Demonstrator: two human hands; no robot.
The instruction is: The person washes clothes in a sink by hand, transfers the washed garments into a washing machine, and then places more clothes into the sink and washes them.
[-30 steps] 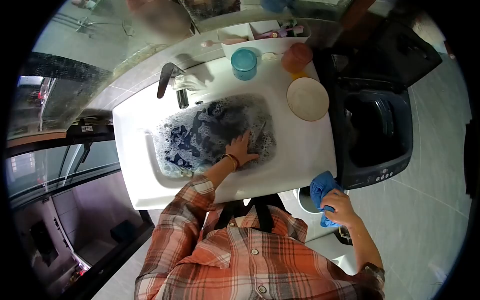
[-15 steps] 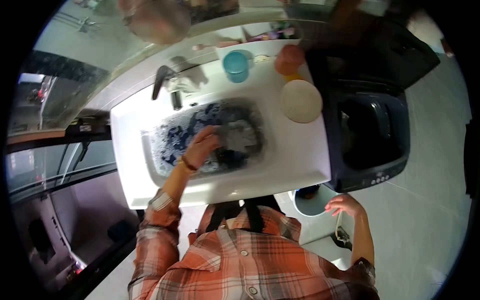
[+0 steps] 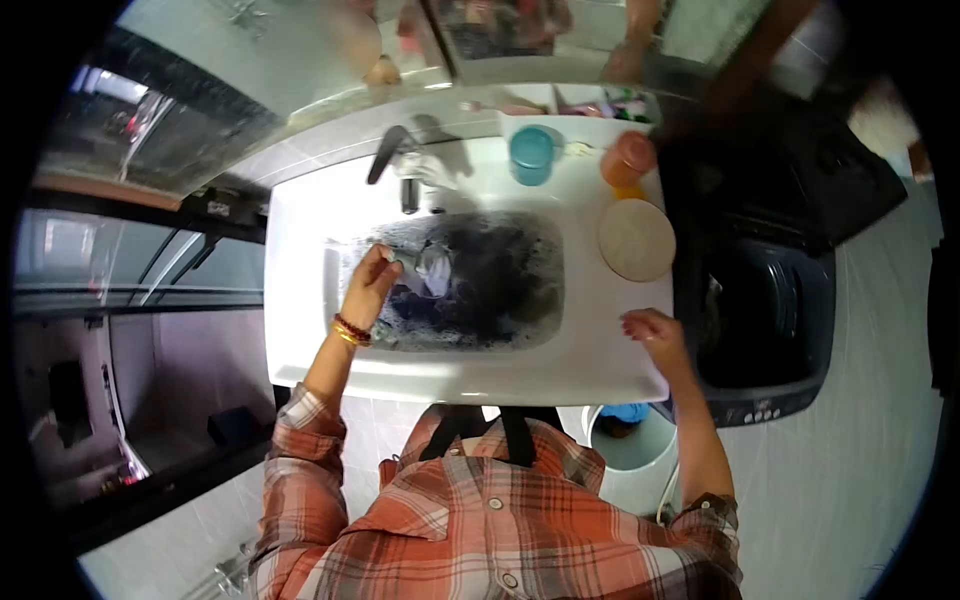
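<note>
My left hand (image 3: 371,284) is closed over the left part of the sink basin, pinching the edge of a pale grey cloth (image 3: 434,270). The cloth hangs down into dark, sudsy water (image 3: 500,285), which hides its lower part. Other dark fabric in the water is hard to make out. Over the right side of the white sink (image 3: 590,345), my right hand (image 3: 652,330) hovers with loosely bent fingers and nothing visible in them. It is nearest to the sink's right edge, below a round beige lid (image 3: 637,240).
A black faucet (image 3: 390,155) stands behind the basin. A teal cup (image 3: 531,155) and an orange cup (image 3: 629,158) are at the back. To the right is an open dark washing machine (image 3: 765,325). A bucket (image 3: 640,450) below holds a bright blue item (image 3: 627,411).
My right hand has moved up from beside the bucket to over the sink. My left hand has shifted left, drawing the pale cloth with it. Bright blue now shows in the bucket.
</note>
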